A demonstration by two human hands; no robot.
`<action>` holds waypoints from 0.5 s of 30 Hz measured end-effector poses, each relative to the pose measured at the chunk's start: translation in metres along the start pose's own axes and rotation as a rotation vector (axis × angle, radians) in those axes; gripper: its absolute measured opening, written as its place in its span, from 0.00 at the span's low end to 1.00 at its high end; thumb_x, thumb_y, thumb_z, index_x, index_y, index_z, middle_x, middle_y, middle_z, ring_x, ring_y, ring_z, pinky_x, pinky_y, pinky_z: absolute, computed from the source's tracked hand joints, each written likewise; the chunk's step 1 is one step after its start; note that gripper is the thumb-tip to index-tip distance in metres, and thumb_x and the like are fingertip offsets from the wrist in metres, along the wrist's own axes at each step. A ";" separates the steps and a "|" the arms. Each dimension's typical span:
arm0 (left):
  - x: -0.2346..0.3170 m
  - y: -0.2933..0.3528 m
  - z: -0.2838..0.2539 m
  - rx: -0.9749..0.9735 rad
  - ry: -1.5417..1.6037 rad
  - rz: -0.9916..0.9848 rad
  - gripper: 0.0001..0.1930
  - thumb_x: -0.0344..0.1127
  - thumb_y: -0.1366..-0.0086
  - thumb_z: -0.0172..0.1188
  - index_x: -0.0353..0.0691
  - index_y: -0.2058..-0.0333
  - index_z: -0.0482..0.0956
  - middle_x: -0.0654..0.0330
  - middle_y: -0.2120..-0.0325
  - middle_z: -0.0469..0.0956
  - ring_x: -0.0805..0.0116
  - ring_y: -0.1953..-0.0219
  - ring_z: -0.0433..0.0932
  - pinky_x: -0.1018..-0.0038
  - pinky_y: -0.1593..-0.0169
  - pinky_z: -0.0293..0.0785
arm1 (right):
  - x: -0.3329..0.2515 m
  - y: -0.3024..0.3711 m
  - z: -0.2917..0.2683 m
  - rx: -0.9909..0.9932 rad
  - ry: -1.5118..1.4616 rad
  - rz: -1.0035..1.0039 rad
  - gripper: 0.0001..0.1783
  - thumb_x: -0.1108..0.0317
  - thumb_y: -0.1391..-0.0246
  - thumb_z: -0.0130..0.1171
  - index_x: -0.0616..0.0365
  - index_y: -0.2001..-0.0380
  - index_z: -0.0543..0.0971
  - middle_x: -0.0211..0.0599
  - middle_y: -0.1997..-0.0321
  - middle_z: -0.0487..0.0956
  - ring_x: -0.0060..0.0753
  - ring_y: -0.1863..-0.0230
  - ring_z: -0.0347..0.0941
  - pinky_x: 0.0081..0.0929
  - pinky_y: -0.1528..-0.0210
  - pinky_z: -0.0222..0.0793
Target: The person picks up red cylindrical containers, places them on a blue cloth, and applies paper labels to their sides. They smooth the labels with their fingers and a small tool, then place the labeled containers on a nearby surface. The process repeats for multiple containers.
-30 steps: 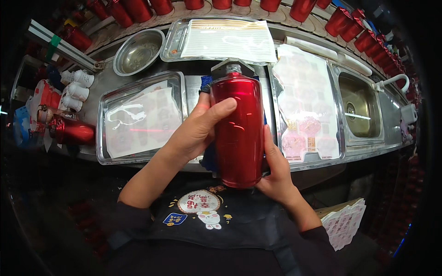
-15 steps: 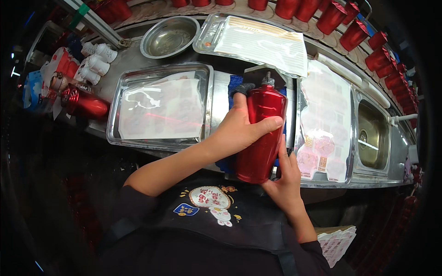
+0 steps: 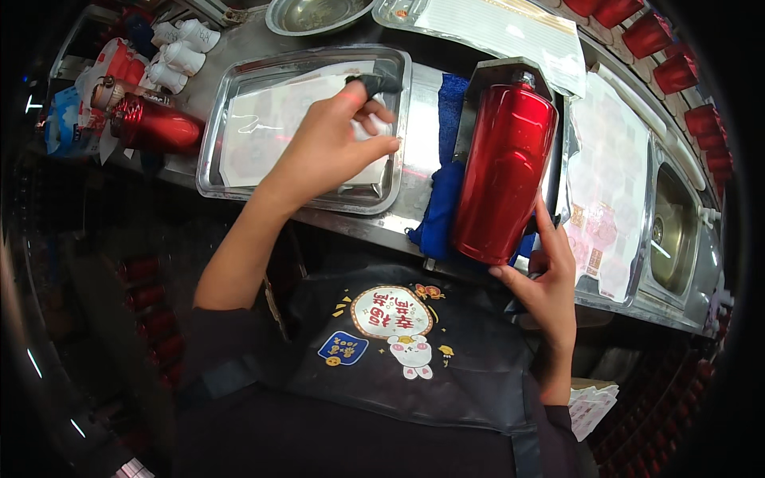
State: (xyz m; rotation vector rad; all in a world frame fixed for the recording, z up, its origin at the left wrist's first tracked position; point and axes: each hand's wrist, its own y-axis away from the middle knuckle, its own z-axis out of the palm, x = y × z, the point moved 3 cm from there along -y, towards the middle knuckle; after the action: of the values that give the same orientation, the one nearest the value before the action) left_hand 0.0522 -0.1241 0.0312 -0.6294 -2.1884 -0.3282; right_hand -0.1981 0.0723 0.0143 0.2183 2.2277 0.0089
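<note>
A glossy red bottle (image 3: 506, 171) leans with its narrow neck away from me, against a metal holder. My right hand (image 3: 550, 279) grips its lower end, thumb at the base and fingers along the right side. My left hand (image 3: 339, 139) is apart from the bottle, above a metal tray (image 3: 209, 163). Its thumb is stretched out and the other fingers are loosely bent, with a dark covering at the index fingertip. White printed sheets (image 3: 255, 151) lie in that tray. A blue cloth (image 3: 440, 203) lies beside and under the bottle.
Another red bottle (image 3: 163, 127) lies at the left near white bottles (image 3: 183, 57). A metal bowl (image 3: 315, 17) and striped white sheets (image 3: 502, 36) are at the back. Printed sheets (image 3: 610, 183) lie right, before a sink (image 3: 673, 231). Red bottles (image 3: 701, 119) line the far right.
My left hand has let go of the red bottle and moved left over the tray. The right hand still holds the bottle's lower end. The whole view has shifted.
</note>
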 end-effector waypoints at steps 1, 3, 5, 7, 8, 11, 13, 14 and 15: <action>-0.008 0.008 0.000 -0.038 -0.035 0.005 0.17 0.33 0.46 0.70 0.30 0.63 0.74 0.51 0.64 0.82 0.62 0.63 0.82 0.68 0.58 0.78 | 0.002 0.002 -0.003 0.002 -0.071 0.038 0.57 0.66 0.67 0.79 0.54 0.29 0.64 0.25 0.61 0.72 0.15 0.73 0.59 0.16 0.73 0.55; -0.027 0.026 0.004 -0.105 -0.103 0.008 0.16 0.31 0.47 0.69 0.30 0.63 0.74 0.50 0.64 0.82 0.57 0.62 0.81 0.66 0.55 0.77 | 0.000 0.004 -0.009 -0.001 -0.213 0.105 0.55 0.65 0.65 0.79 0.57 0.31 0.66 0.25 0.64 0.73 0.16 0.74 0.56 0.17 0.74 0.52; -0.037 0.038 0.010 -0.120 -0.152 0.006 0.23 0.31 0.48 0.70 0.33 0.53 0.77 0.54 0.62 0.82 0.59 0.58 0.81 0.68 0.54 0.75 | -0.002 0.004 -0.013 -0.004 -0.176 0.115 0.53 0.64 0.64 0.79 0.56 0.31 0.67 0.24 0.65 0.71 0.15 0.75 0.56 0.16 0.75 0.52; -0.037 0.040 0.016 -0.069 -0.192 0.037 0.20 0.31 0.48 0.71 0.32 0.57 0.77 0.52 0.63 0.81 0.56 0.58 0.81 0.65 0.54 0.76 | -0.001 0.004 -0.015 0.004 -0.124 0.120 0.53 0.64 0.63 0.79 0.55 0.31 0.67 0.24 0.65 0.70 0.14 0.75 0.56 0.17 0.75 0.52; -0.035 0.040 0.019 -0.063 -0.191 0.041 0.18 0.31 0.48 0.70 0.32 0.60 0.76 0.51 0.64 0.81 0.54 0.59 0.81 0.64 0.54 0.76 | -0.002 0.004 -0.016 0.003 -0.119 0.122 0.52 0.63 0.62 0.79 0.56 0.31 0.67 0.24 0.65 0.68 0.14 0.75 0.56 0.17 0.75 0.52; -0.031 0.036 0.021 -0.054 -0.191 0.059 0.14 0.31 0.48 0.69 0.33 0.67 0.73 0.50 0.66 0.81 0.50 0.60 0.79 0.61 0.55 0.75 | -0.005 0.006 -0.014 0.015 -0.118 0.154 0.51 0.63 0.61 0.78 0.55 0.31 0.68 0.24 0.65 0.68 0.14 0.75 0.56 0.17 0.75 0.52; -0.031 0.035 0.021 -0.061 -0.187 0.075 0.14 0.31 0.48 0.69 0.33 0.68 0.72 0.51 0.67 0.81 0.50 0.60 0.79 0.61 0.55 0.75 | 0.001 0.010 -0.013 0.029 -0.108 0.168 0.50 0.62 0.61 0.77 0.53 0.31 0.68 0.22 0.57 0.72 0.11 0.77 0.55 0.14 0.76 0.52; -0.031 0.035 0.020 -0.065 -0.192 0.072 0.14 0.30 0.48 0.69 0.33 0.68 0.72 0.51 0.67 0.81 0.50 0.60 0.80 0.62 0.55 0.75 | 0.003 0.011 -0.013 0.036 -0.103 0.176 0.50 0.61 0.60 0.77 0.51 0.31 0.68 0.21 0.53 0.74 0.09 0.78 0.54 0.12 0.76 0.52; -0.031 0.036 0.020 -0.070 -0.197 0.069 0.14 0.30 0.47 0.69 0.34 0.68 0.72 0.51 0.67 0.81 0.51 0.60 0.80 0.62 0.55 0.76 | 0.001 0.010 -0.014 0.038 -0.110 0.179 0.50 0.62 0.60 0.77 0.52 0.31 0.68 0.23 0.56 0.73 0.10 0.77 0.55 0.14 0.76 0.52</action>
State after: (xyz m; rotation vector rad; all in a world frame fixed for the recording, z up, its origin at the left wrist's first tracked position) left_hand 0.0760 -0.0955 -0.0047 -0.8032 -2.3438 -0.3194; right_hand -0.2078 0.0834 0.0233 0.4287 2.0936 0.0502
